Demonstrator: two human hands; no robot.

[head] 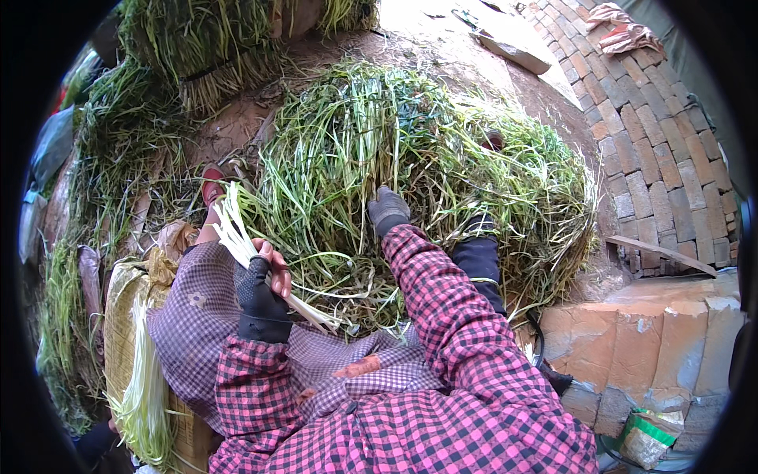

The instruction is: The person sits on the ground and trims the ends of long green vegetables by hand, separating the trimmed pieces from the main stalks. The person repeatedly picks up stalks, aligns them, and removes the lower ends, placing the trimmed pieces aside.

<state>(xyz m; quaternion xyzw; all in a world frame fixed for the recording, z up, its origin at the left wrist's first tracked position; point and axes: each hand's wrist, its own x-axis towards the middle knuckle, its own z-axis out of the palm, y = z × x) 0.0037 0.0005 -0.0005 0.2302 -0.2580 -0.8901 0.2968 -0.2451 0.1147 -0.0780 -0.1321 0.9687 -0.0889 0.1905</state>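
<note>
My left hand, in a black fingerless glove, is closed around a small bunch of pale chive-like stalks. The bunch slants above my checked apron, its trimmed-looking ends spreading at both sides of the fist. My right hand, in a dark grey glove, reaches into the front of a large heap of long green leafy stalks. Its fingers are mostly turned away, so whether they grip any stalks is hidden. To the left, a thicker bundle of pale stalks is draped over a yellow woven sack.
More bundled greens stand at the upper left, with loose greens strewn on the bare soil. At right are a brick paving, a wooden strip and a low brick ledge. A green-and-white bag lies at the lower right.
</note>
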